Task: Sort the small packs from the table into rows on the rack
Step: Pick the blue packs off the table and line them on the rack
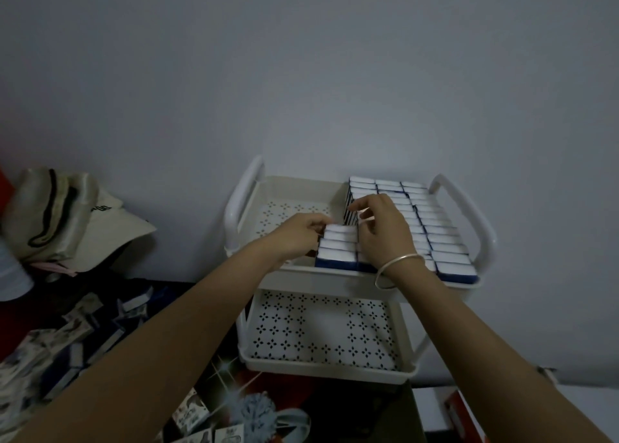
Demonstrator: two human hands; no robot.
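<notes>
A white two-tier rack (pixel 338 276) stands against the wall. Its top tray holds several rows of small white-and-blue packs (pixel 435 228) on edge, filling the right side. A shorter row of packs (pixel 336 246) stands at the tray's front middle. My left hand (pixel 298 238) grips the far left end of that short row, fingers curled on a pack. My right hand (pixel 382 225), with a silver bangle at the wrist, rests on the packs just right of it, fingers bent and pressing on their tops. Loose packs (pixel 77 338) lie heaped on the table at the lower left.
The top tray's left part (pixel 284 208) shows bare perforated floor. The lower tray (pixel 321 328) holds nothing. Caps (pixel 67 221) sit at the left against the wall. A dark patterned cloth (pixel 234 385) covers the table in front.
</notes>
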